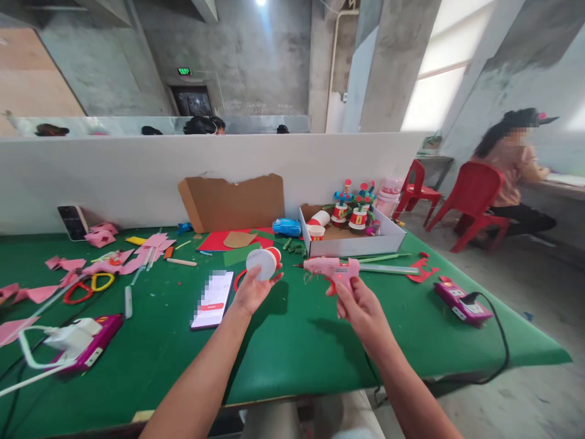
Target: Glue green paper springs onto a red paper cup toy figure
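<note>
Red-and-white paper cup (270, 260), near the center of the frame, gripped in the fingers of the left hand (253, 294). The cup lies tilted on its side in the grasp, raised above the green table (301, 360), with its pale round face turned toward the viewer. The right hand (361, 308), right of center, is closed around the handle of a pink glue gun (326, 268). The nozzle points left toward the cup, near it but apart in the view; a red light shows on the gun's body. A translucent stick (388, 269) extends rightward from behind the gun.

Left of center, a smartphone (223, 296) lies face up beside the left forearm, its screen partly blurred. At left, pink paper pieces (155, 241) are scattered around scissors (78, 292) with red and yellow handles. A second phone (72, 223) leans against the white partition (114, 183). A purple power strip (89, 360) occupies the lower left, and another (464, 302) the right of the tabletop.

Above center, an upright sheet of brown cardboard (235, 204) stands behind red paper (214, 239) and a blue packet (287, 227). Right of the packet, a shallow box (351, 245) holds cups and figures (358, 218) topped with coiled and blue parts. At the far right, a person (509, 167) sits on a red chair (475, 192) at another table.
</note>
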The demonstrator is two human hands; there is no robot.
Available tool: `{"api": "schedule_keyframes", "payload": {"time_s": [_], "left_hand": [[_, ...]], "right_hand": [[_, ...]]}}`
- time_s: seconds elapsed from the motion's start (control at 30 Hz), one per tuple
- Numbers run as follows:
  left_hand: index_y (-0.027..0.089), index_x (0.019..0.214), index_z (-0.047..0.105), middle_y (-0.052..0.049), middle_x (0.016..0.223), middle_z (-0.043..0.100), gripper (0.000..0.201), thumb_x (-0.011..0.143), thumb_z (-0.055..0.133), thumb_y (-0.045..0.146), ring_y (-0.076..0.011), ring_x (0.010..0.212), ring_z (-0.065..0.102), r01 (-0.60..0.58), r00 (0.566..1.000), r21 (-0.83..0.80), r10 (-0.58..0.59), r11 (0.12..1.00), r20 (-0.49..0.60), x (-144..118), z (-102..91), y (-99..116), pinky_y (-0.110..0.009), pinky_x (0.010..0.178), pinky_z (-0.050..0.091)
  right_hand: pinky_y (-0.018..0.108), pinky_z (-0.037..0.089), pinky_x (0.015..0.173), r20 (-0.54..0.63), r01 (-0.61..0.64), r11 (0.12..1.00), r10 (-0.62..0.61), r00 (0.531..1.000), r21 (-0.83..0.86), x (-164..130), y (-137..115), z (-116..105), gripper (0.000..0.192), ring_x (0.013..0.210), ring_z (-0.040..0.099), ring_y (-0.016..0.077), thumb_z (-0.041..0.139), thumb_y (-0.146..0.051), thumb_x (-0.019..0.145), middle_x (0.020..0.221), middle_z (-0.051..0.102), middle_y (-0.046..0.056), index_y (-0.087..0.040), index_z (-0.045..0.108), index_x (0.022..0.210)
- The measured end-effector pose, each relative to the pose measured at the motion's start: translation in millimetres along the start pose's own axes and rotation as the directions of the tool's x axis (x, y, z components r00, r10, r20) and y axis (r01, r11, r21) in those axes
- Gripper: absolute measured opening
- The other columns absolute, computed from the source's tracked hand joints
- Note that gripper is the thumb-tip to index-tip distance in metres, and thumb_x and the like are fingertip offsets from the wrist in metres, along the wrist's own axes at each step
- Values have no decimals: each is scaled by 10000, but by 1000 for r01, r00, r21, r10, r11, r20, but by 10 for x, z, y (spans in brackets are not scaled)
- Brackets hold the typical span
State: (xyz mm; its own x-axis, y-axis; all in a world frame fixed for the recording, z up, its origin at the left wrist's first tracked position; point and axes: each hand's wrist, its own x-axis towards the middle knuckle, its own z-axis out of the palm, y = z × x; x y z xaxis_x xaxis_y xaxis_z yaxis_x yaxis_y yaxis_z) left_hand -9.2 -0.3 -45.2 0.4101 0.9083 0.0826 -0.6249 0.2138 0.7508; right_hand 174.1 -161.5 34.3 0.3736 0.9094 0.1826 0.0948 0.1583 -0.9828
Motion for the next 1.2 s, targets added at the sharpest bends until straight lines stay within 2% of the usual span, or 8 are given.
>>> {"api": "schedule_keyframes", "payload": {"time_s": [0.07,0.2,0.37,0.5,0.7,0.9,1.2], "left_hand": [[209,1157,564,-57,1042,701,561,670,781,382,-240,930,671,78,997,-31,-78,996,4,7,-8,3,-418,873,516],[182,1127,596,-73,984,716,512,678,779,349,-234,843,679,172,981,25,-173,985,86,-18,11,37,-405,819,533],[146,1027,634,-69,885,719,467,640,806,342,-211,741,662,225,967,64,-231,972,108,-79,84,82,-364,705,556],[132,1003,642,-71,868,711,415,661,789,315,-194,724,646,268,951,104,-280,958,131,-86,88,87,-326,651,549],[122,1029,647,-91,888,713,396,705,759,321,-181,711,640,286,936,197,-317,938,152,-56,24,55,-308,658,537],[119,1045,658,-114,959,720,471,662,790,359,-209,800,656,275,939,273,-319,922,131,-50,38,33,-288,636,540],[133,1060,658,-101,981,711,549,613,816,411,-217,886,655,286,940,341,-331,896,81,-48,47,29,-251,673,508]], "right_hand": [[244,383,410,-21,22,999,-23,1000,-48,53,34,28,484,414,420,77,600,-672,746,700,637,22,-191,572,793],[245,401,437,-24,45,996,-47,999,-72,122,36,35,439,434,441,82,596,-633,773,694,645,22,-195,572,772],[222,375,407,33,-51,997,49,998,55,202,37,-20,476,420,409,47,638,-642,741,797,661,24,-184,569,846],[218,380,404,89,-122,989,114,989,85,252,88,-71,478,412,400,40,665,-635,721,779,658,5,-186,564,853],[219,380,403,81,-179,980,172,982,87,218,93,-67,517,396,358,28,690,-664,663,727,641,-3,-183,561,803],[214,365,394,55,-183,981,179,982,65,210,128,-50,546,392,380,30,686,-698,623,697,608,-23,-188,545,753],[223,375,391,57,-177,984,175,983,35,194,152,-79,545,394,383,38,683,-697,619,715,620,-15,-195,541,778]]}}
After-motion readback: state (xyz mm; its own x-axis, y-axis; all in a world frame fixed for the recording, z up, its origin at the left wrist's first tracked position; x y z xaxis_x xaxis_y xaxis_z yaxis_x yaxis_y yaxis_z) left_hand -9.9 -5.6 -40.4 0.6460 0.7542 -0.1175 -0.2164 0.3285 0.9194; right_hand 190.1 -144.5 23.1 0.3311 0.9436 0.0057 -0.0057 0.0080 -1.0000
